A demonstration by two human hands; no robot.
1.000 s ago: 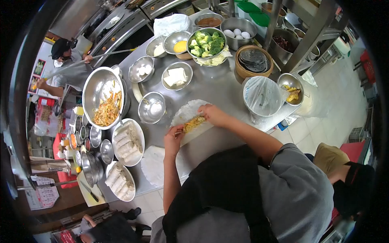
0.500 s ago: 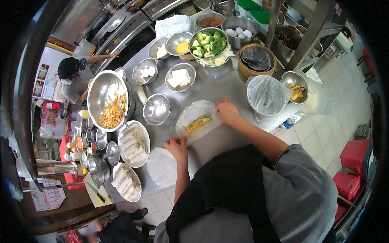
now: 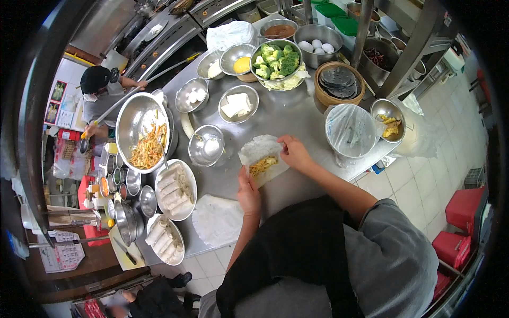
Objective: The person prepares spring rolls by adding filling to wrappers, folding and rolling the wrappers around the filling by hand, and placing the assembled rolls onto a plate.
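Observation:
A thin round spring roll wrapper lies on the steel table in front of me, with a strip of shredded vegetable filling on its near half. My left hand is closed on the wrapper's left side, which is folded in by the filling. At the right edge, my right hand pinches the wrapper between its fingers. More wrappers lie flat by my left forearm. Finished rolls fill two oval white plates, the upper plate and the lower plate.
A large bowl of filling stands at the left. Beyond my hands are bowls of tofu, broccoli and eggs. A plastic-covered tub sits at the right edge. A co-worker across the table holds a long pole.
My left hand moved up and right, bringing the wrapper's left side in against the filling. The right edge is drawn in too. The co-worker now holds a long pole.

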